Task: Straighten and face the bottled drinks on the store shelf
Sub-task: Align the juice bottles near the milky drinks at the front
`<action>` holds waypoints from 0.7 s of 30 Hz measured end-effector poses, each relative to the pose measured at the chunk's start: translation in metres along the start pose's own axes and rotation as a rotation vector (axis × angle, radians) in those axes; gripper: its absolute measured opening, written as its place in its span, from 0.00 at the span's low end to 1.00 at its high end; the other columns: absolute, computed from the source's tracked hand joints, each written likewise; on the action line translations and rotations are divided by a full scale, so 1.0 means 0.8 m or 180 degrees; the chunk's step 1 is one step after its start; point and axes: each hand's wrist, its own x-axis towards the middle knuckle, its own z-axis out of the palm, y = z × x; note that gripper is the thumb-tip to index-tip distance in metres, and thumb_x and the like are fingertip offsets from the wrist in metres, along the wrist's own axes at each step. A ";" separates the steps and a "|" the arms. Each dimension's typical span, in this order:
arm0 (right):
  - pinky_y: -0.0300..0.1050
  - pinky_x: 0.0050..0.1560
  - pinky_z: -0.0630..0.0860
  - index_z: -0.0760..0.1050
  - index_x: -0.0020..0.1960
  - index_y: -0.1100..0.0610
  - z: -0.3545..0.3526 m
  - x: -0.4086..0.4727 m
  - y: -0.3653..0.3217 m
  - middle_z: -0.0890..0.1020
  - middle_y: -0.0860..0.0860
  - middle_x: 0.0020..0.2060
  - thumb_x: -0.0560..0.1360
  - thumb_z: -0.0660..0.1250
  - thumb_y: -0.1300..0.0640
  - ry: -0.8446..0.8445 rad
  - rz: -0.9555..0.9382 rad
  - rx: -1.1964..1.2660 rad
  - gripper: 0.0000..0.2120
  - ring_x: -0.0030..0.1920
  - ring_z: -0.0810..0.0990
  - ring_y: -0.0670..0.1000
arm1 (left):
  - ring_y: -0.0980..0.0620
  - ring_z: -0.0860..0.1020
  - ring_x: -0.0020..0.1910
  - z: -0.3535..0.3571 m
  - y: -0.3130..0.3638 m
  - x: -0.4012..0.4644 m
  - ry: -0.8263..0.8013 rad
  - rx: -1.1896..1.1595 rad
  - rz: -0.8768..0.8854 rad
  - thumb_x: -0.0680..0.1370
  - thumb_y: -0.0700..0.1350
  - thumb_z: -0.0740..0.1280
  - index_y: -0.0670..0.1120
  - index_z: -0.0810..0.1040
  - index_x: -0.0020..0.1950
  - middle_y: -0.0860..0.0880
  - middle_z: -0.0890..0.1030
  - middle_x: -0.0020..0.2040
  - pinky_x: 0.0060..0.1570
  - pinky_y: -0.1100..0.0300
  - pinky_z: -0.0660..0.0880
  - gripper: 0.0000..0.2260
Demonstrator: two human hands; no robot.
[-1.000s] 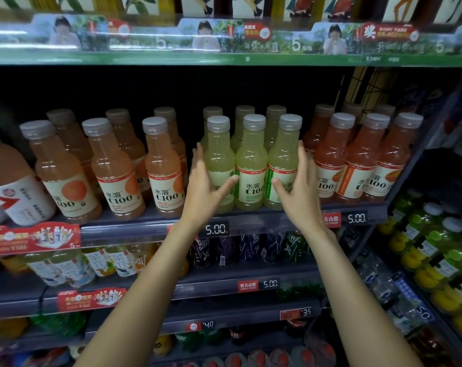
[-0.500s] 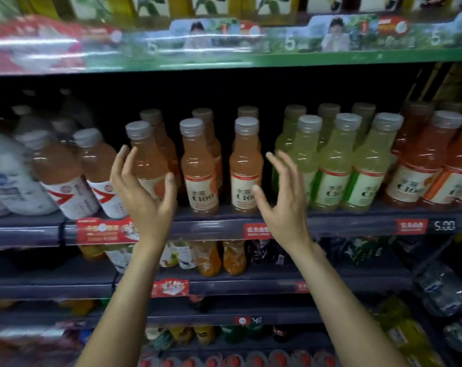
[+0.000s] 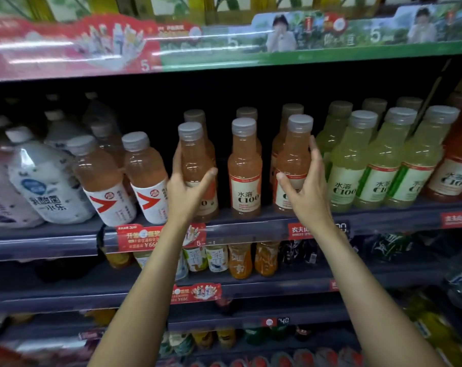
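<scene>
Three peach-coloured C100 bottles with grey caps stand at the front of the dark shelf [image 3: 251, 229], more of them behind. My left hand [image 3: 187, 189] grips the left bottle [image 3: 194, 152], thumb across its front. My right hand [image 3: 305, 186] grips the right bottle [image 3: 294, 152], thumb on its label. Between them the middle bottle [image 3: 244, 168] stands upright and untouched, its label facing me. Both held bottles' labels are partly hidden by my hands.
Yellow-green C100 bottles [image 3: 357, 165] stand close on the right, orange ones [image 3: 460, 165] beyond. To the left lean two peach bottles with red-arrow labels [image 3: 145, 178] and white bottles [image 3: 47, 186]. A promo-strip shelf [image 3: 224, 51] hangs above; lower shelves hold more drinks.
My view and both hands shifted left from the yellow-green bottles to the peach ones. The hands, open in front of the shelf half a second ago, now grip the left and right peach bottles.
</scene>
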 end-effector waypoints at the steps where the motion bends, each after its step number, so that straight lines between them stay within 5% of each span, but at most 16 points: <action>1: 0.39 0.72 0.57 0.46 0.77 0.55 0.002 0.000 0.000 0.55 0.53 0.76 0.77 0.65 0.53 -0.0015 -0.0010 -0.0011 0.37 0.75 0.56 0.48 | 0.70 0.75 0.55 0.000 0.000 0.000 -0.0014 -0.0048 -0.0009 0.68 0.58 0.71 0.51 0.60 0.76 0.69 0.74 0.55 0.56 0.71 0.71 0.39; 4: 0.24 0.66 0.53 0.45 0.77 0.54 0.004 0.001 0.001 0.53 0.51 0.76 0.77 0.65 0.54 -0.0002 -0.0018 -0.0007 0.37 0.73 0.56 0.43 | 0.63 0.74 0.61 0.000 0.002 0.001 -0.0050 -0.0246 -0.0024 0.69 0.58 0.72 0.53 0.62 0.74 0.59 0.76 0.62 0.62 0.63 0.72 0.37; 6: 0.35 0.69 0.61 0.45 0.77 0.52 0.004 0.001 0.003 0.53 0.48 0.76 0.77 0.65 0.54 -0.0032 -0.0026 -0.0018 0.37 0.70 0.64 0.47 | 0.59 0.74 0.64 0.002 0.001 0.001 -0.0087 -0.0344 -0.0034 0.69 0.57 0.73 0.53 0.61 0.75 0.54 0.76 0.65 0.64 0.59 0.71 0.38; 8: 0.44 0.58 0.75 0.44 0.77 0.49 0.002 0.000 0.003 0.52 0.45 0.76 0.78 0.64 0.53 -0.0091 0.0018 -0.0041 0.36 0.52 0.76 0.43 | 0.61 0.75 0.61 0.004 0.002 0.002 -0.0110 -0.0411 -0.0043 0.68 0.57 0.73 0.56 0.61 0.74 0.59 0.77 0.62 0.60 0.64 0.72 0.36; 11: 0.30 0.37 0.72 0.44 0.77 0.50 0.003 -0.001 0.003 0.51 0.42 0.74 0.79 0.63 0.54 -0.0179 0.0060 -0.0069 0.36 0.34 0.75 0.35 | 0.63 0.76 0.59 0.011 0.000 0.001 -0.0095 -0.0429 -0.0006 0.70 0.52 0.73 0.59 0.62 0.71 0.66 0.77 0.57 0.56 0.68 0.73 0.33; 15: 0.31 0.36 0.71 0.42 0.77 0.48 0.007 -0.001 0.007 0.51 0.44 0.75 0.79 0.63 0.55 -0.0169 0.0118 -0.0097 0.36 0.33 0.75 0.35 | 0.59 0.74 0.64 0.023 0.001 0.000 -0.0159 -0.0517 -0.0024 0.71 0.53 0.73 0.56 0.61 0.74 0.54 0.75 0.66 0.64 0.56 0.72 0.35; 21: 0.31 0.41 0.74 0.40 0.76 0.42 0.007 0.001 0.013 0.51 0.43 0.74 0.79 0.62 0.56 -0.0088 0.0037 -0.0065 0.37 0.41 0.72 0.43 | 0.56 0.75 0.64 0.035 0.002 -0.005 -0.0217 -0.0543 -0.0069 0.70 0.56 0.73 0.55 0.60 0.75 0.51 0.76 0.66 0.64 0.49 0.72 0.37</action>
